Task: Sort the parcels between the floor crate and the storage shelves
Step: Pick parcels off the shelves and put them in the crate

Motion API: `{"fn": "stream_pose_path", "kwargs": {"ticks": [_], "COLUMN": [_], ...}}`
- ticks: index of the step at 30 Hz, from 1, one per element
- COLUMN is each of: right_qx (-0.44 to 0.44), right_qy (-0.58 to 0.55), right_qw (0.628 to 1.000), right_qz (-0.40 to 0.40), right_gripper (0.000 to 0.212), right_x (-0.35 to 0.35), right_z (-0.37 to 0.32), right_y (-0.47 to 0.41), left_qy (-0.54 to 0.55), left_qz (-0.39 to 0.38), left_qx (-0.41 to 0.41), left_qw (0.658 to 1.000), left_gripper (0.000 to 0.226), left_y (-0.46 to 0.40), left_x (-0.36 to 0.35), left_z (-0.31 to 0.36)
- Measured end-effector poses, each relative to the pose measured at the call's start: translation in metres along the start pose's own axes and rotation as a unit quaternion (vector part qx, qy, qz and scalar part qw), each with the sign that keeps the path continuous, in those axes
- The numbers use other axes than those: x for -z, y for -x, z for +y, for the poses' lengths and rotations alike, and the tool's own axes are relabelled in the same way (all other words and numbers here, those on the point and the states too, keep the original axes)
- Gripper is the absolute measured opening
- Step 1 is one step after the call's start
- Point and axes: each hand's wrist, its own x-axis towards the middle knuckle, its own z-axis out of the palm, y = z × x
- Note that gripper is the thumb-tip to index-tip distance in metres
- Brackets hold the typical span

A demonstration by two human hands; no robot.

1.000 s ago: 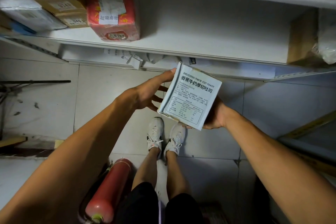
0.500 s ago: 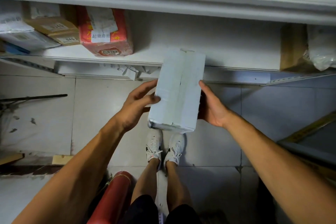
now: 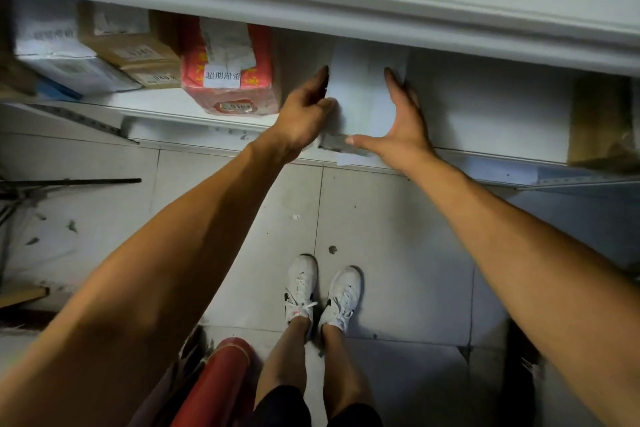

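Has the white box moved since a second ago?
Yes. The white box has gone from mid-air above the floor onto the shelf, right of the red parcel.

White box [image 3: 363, 94] on shelf [image 3: 485, 121] at 12 o'clock, left hand [image 3: 304, 114] and right hand [image 3: 398, 125] flanking it, red parcel [image 3: 228, 80] at its 9 o'clock.

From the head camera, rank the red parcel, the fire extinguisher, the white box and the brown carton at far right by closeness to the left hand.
1. white box, touching the left hand
2. red parcel, just left of it
3. brown carton, far right of the shelf
4. fire extinguisher, on the floor below
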Motion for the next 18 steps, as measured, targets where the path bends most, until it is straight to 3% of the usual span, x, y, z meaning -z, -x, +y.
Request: {"fn": "stream_pose_path", "kwargs": {"ticks": [3,6,9,11,13,15,18], "right_qx": [-0.012,-0.065,0.021,0.131,0.159,0.086,-0.043], "right_qy": [-0.012,0.076,0.105,0.056,-0.004,-0.055,-0.155], "right_qw": [0.995,0.976,0.95,0.958,0.976,0.991,0.982], "right_qz": [0.095,0.192,0.294,0.247,0.152,0.091,0.1], "right_gripper": [0.083,0.057,0.045,0.042,0.041,0.043,0.055], "right_x": [-0.016,-0.031,-0.059,-0.085,-0.112,-0.138,-0.167], "right_z": [-0.006,-0.023,-0.047,-0.059,-0.073,-0.089,-0.106], "right_y": [0.001,0.008,0.024,0.032,0.031,0.019,-0.009], "left_qy": [0.015,0.009,0.017,0.0,-0.02,-0.019,-0.032], "left_qz": [0.025,0.063,0.15,0.223,0.261,0.261,0.22], "left_qx": [0.02,0.04,0.048,0.047,0.053,0.07,0.053], "left_qw": [0.999,0.997,0.987,0.974,0.964,0.963,0.973], "left_gripper": [0.054,0.044,0.034,0.033,0.043,0.057,0.068], "left_y": [0.012,0.031,0.046,0.053,0.056,0.053,0.047], "left_x": [0.005,0.024,0.059,0.084,0.109,0.136,0.171], "left_z": [-0.003,-0.021,-0.045,-0.06,-0.069,-0.073,-0.071]}}
